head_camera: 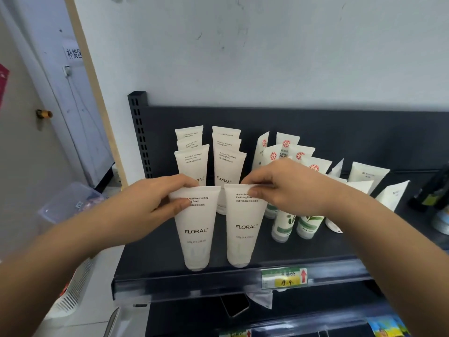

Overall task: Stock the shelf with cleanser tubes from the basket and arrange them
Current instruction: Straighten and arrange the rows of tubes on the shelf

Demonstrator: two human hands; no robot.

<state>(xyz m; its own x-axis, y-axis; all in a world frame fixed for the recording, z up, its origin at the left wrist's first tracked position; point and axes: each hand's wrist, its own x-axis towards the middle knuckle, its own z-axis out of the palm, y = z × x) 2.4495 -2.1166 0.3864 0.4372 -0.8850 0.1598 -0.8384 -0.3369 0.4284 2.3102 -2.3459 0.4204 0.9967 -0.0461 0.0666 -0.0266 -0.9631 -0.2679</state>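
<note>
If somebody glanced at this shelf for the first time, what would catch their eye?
The left hand pinches the top of the left front FLORAL tube and the right hand the right front FLORAL tube, both upright near the dark shelf edge. Behind stand two rows of matching tubes; green-leaf tubes crowd the right; a yellow price tag sits below.

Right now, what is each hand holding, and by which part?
The left hand pinches the front left tube at its flat top edge; the right hand pinches the front right tube likewise.
</note>
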